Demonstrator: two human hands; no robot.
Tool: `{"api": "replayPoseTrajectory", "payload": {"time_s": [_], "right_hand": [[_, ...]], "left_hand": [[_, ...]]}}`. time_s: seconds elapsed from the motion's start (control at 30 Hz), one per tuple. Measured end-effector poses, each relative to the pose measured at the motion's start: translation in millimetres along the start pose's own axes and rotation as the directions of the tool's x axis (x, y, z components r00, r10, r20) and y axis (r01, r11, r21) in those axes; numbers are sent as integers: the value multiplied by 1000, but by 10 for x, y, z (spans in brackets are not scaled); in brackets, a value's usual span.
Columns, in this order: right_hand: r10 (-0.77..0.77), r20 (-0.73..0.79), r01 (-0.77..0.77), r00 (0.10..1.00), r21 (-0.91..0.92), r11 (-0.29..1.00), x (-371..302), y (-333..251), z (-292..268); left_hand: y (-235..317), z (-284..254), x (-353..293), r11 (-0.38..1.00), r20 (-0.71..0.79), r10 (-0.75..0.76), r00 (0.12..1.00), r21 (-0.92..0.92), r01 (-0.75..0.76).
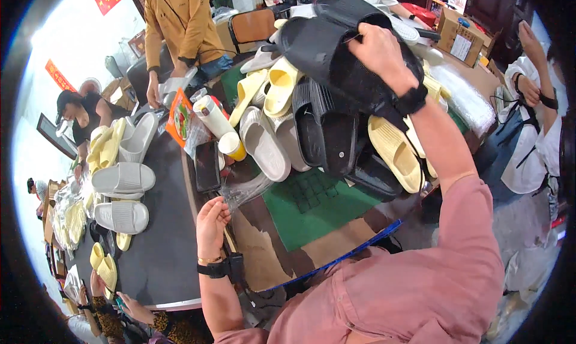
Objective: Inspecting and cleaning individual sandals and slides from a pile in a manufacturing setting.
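Observation:
My right hand (379, 48) is raised over the table and grips a pair of black slide sandals (336, 50) held together above a heap of sandals. My left hand (211, 224) is low near the table's front and pinches the end of a clear plastic bag (245, 191) that lies on the table. Under the black pair lies a pile of slides: yellow slides (393, 152), grey slides (264, 143) and more black slides (324, 131). A green mat (312, 209) covers the table in front of the pile.
A black phone (207, 164), a white bottle (211, 117), a yellow cup (231, 146) and an orange snack packet (180, 119) lie left of the pile. Grey slides (123, 179) sit on the dark table at left. Other people work around the table; clear bags (465, 95) lie at right.

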State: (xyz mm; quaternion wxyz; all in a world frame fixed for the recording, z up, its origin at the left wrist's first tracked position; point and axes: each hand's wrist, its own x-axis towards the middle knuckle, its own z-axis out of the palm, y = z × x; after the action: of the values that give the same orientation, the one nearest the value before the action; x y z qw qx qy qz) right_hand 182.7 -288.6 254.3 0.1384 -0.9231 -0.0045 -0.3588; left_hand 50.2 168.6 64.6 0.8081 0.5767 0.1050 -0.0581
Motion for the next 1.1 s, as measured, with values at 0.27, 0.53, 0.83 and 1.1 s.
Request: {"api": "replayPoseTrajectory", "payload": {"time_s": [0.27, 0.53, 0.83, 1.1], "right_hand": [[237, 163, -224, 958, -99, 970, 119, 800, 304], [118, -71, -102, 990, 197, 975, -244, 590, 147], [-347, 385, 26, 855, 637, 770, -1982, -546, 68], [-360, 764, -275, 536, 561, 781, -2975, -546, 762]], "left_hand": [[-30, 19, 9, 999, 20, -22, 1000, 37, 21], [-65, 112, -31, 999, 33, 5, 999, 41, -7], [201, -104, -58, 907, 49, -76, 996, -412, 89], [993, -1437, 67, 845, -571, 11, 821, -433, -313]]}}
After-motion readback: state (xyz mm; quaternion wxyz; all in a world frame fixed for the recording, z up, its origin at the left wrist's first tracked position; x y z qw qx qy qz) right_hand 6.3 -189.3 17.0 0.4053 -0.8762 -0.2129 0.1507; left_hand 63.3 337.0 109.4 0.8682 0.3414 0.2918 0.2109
